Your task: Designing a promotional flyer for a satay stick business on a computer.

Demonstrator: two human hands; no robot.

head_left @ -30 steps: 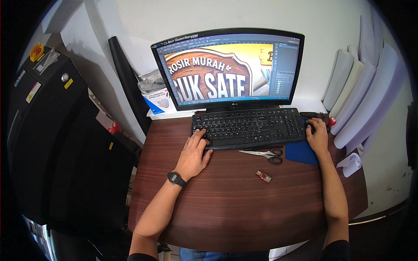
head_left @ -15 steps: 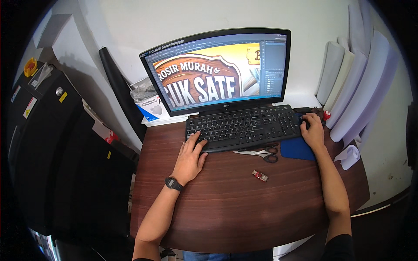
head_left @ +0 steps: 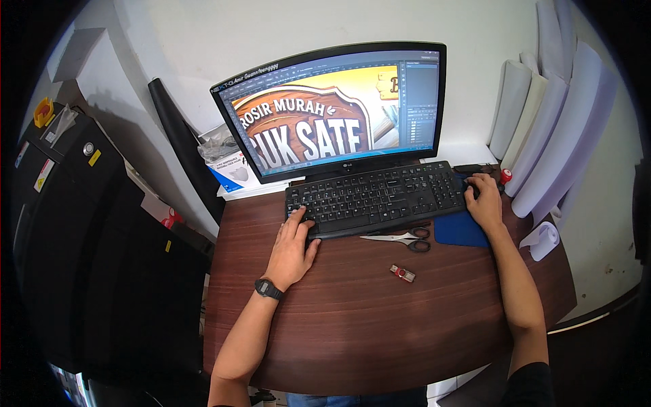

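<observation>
Editing onscreen artwork (head_left: 312, 122), apparently: left hand (head_left: 288, 254) lies spread on the keyboard (head_left: 373, 200); right hand (head_left: 486, 207) curls around a mostly hidden mouse (head_left: 473, 192); further input seemingly calls for light presses.

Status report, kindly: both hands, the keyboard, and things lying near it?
Left hand on left end of keyboard. Right hand curled at blue pad, underside hidden. Scissors and USB stick on keyboard's near side.

Scissors (head_left: 409, 237) near red USB stick (head_left: 403, 273); pale rolls (head_left: 568, 132) against wall (head_left: 600, 268); black machine (head_left: 95, 230) at left.
</observation>
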